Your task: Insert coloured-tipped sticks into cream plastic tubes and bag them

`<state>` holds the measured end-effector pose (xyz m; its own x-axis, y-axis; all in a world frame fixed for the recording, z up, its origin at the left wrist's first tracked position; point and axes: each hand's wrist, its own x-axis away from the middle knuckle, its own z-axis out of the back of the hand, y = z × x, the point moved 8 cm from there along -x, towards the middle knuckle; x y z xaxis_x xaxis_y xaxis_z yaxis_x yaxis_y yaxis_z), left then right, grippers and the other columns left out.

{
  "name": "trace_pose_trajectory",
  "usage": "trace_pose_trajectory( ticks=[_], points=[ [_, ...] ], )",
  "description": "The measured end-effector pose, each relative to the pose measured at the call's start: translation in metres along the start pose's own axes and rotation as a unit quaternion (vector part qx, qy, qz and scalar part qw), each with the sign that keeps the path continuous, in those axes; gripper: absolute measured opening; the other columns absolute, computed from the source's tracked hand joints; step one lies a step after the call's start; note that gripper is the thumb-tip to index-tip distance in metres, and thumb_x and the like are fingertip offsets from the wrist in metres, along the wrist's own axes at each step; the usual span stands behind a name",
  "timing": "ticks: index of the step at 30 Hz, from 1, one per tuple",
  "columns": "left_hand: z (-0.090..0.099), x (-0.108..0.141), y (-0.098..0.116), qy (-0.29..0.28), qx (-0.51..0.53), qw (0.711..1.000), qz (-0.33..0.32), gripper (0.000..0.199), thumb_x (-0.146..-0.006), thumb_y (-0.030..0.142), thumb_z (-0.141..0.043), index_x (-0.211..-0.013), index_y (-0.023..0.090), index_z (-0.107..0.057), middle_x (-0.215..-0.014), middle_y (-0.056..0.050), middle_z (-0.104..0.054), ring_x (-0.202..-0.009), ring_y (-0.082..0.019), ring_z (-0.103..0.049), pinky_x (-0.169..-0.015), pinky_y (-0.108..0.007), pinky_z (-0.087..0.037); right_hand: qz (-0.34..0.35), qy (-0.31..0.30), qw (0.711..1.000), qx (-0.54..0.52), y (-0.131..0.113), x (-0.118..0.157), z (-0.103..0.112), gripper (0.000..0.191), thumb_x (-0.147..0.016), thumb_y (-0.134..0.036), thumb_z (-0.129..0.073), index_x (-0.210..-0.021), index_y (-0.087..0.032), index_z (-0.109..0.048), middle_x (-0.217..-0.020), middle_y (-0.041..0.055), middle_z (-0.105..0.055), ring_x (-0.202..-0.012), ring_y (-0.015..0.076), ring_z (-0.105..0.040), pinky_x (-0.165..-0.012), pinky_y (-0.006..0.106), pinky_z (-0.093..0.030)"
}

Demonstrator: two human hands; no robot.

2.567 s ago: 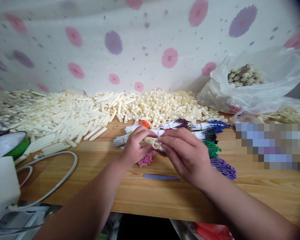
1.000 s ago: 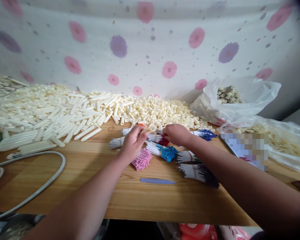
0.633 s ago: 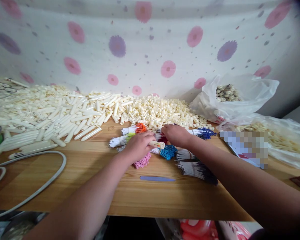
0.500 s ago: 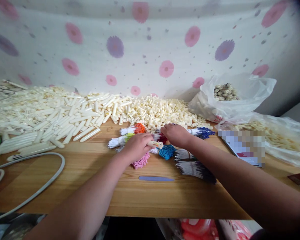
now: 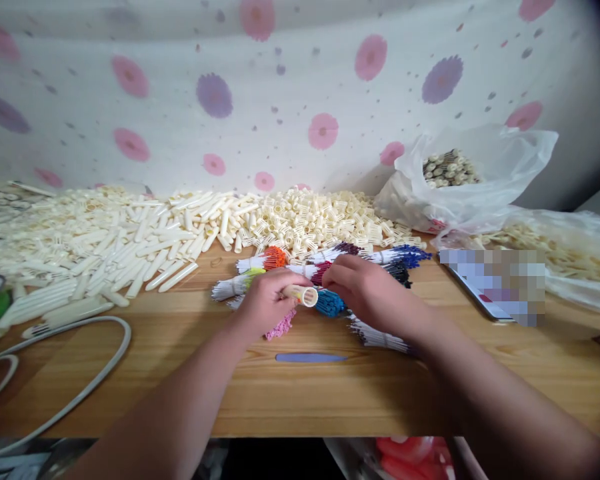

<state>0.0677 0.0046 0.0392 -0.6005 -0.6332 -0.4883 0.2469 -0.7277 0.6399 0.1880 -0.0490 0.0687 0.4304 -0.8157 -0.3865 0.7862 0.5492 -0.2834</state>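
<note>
My left hand point(image 5: 267, 300) is wrapped round a cream plastic tube point(image 5: 307, 296), its slotted open end pointing right. My right hand point(image 5: 363, 290) is just right of the tube, fingers bent together over the bundles; what its fingertips hold, if anything, is hidden. Around both hands lie tied bundles of thin white sticks with coloured ends: orange point(image 5: 273, 257), yellow-green point(image 5: 235, 285), pink point(image 5: 281, 325), bright blue point(image 5: 330, 303), dark blue point(image 5: 403, 256) and others. A flat purple tool point(image 5: 310, 358) lies on the wooden table point(image 5: 290, 400) in front of the hands.
Long cream tubes point(image 5: 165, 233) and short slotted pieces point(image 5: 320, 217) are heaped along the back. At the right are a plastic bag of parts point(image 5: 410, 193), another bag point(image 5: 580, 267) and a phone point(image 5: 480, 287). A white cable point(image 5: 95, 380) loops at the left.
My right hand has moved from the dark red bundle to nearer the tube, slightly down and right. The tube's open end now faces more toward the camera. The view has shifted slightly.
</note>
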Motion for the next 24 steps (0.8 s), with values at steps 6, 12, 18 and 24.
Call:
trace_pose_trajectory(
  ticks=[6,12,18,24],
  points=[
    [-0.005,0.004,-0.016,0.006,0.103,0.986,0.128,0.009,-0.074,0.020,-0.063,-0.066,0.015,-0.064,-0.058,0.001,-0.063,-0.051,-0.010,-0.055,-0.047,-0.021,-0.043,-0.047,0.138,0.972,-0.185,0.007,-0.001,-0.002,0.009,-0.083,-0.015,-0.055,-0.089,-0.015,-0.061,-0.082,0.0047,-0.063,-0.074,0.0133,-0.057,-0.068,0.026,-0.046],
    [-0.004,0.005,-0.022,0.042,0.166,0.969,0.176,0.018,-0.075,0.030,-0.063,-0.065,0.015,-0.060,-0.049,0.004,-0.055,-0.043,-0.009,-0.050,-0.041,-0.020,-0.040,-0.140,0.178,0.902,-0.367,0.028,0.009,-0.018,0.017,-0.077,-0.022,-0.062,-0.094,-0.017,-0.064,-0.083,0.0041,-0.070,-0.074,0.0141,-0.066,-0.069,0.028,-0.054],
    [-0.005,0.004,-0.017,0.036,0.140,0.979,0.142,0.017,-0.077,0.028,-0.062,-0.066,0.015,-0.060,-0.054,0.003,-0.056,-0.049,-0.009,-0.051,-0.047,-0.021,-0.041,-0.145,0.230,0.928,-0.256,0.020,0.009,-0.013,0.013,-0.082,-0.025,-0.059,-0.086,-0.019,-0.069,-0.081,0.0028,-0.073,-0.071,0.0150,-0.067,-0.065,0.027,-0.052],
    [0.002,0.001,-0.012,0.070,0.097,0.989,0.086,0.019,-0.076,0.033,-0.066,-0.073,0.015,-0.065,-0.068,-0.002,-0.065,-0.062,-0.013,-0.058,-0.058,-0.025,-0.046,-0.059,0.304,0.932,-0.187,-0.004,0.025,0.021,0.010,-0.084,-0.019,-0.057,-0.089,-0.021,-0.065,-0.082,0.0030,-0.071,-0.074,0.0149,-0.066,-0.067,0.028,-0.053]
  ],
)
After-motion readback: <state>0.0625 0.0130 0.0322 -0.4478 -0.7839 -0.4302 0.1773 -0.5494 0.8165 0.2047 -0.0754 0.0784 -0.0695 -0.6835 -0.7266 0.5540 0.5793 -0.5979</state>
